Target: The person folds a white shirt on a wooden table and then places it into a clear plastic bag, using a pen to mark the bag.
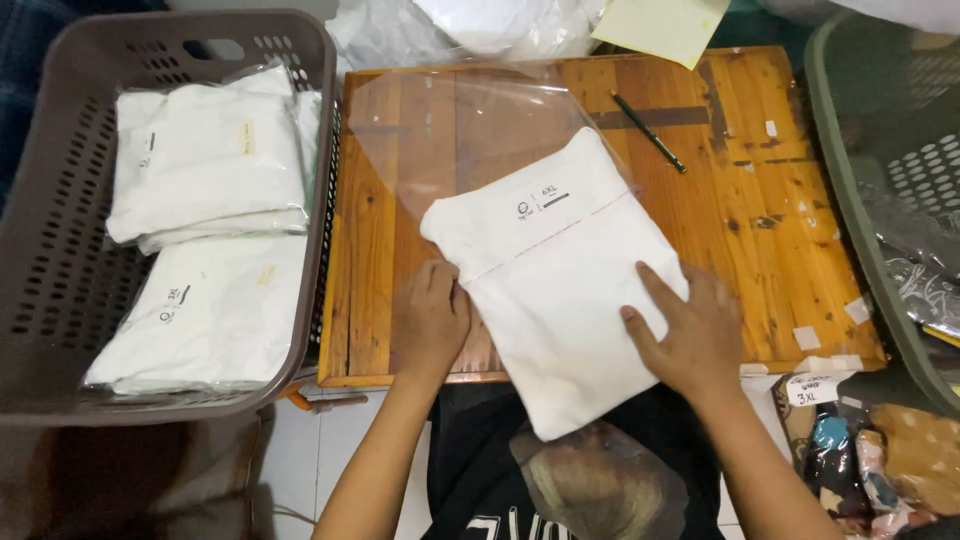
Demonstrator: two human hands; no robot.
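A folded white garment [555, 275] lies tilted on a small wooden table [780, 200], partly inside a clear plastic bag [450, 130] whose open flap stretches toward the far left. My left hand [430, 320] grips the bag's edge at the garment's left side. My right hand [685, 335] rests flat on the garment's lower right part, fingers spread. The garment's near corner hangs over the table's front edge.
A brown plastic basket [60, 290] at the left holds bagged white garments [205, 150]. A black pen [648, 132] lies on the table's far side, a yellow paper [660, 25] beyond it. A grey-green basket [880, 200] stands at the right, with packaged items [860, 450] below it.
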